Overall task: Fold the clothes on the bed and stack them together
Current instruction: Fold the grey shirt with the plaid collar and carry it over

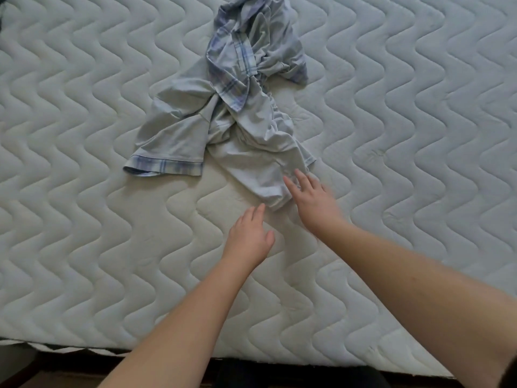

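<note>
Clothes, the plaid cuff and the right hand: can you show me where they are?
clothes [223,107]: head view, on the grey crumpled middle of the heap.
plaid cuff [163,165]: head view, on the checked band at the near left edge.
right hand [313,201]: head view, on the back of the hand.

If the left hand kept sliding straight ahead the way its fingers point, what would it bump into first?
Most likely the near corner of the crumpled pale blue garment. The left hand points up and slightly right, fingertips just short of that corner, with only bare mattress between. How high the hand hovers is unclear.
</note>
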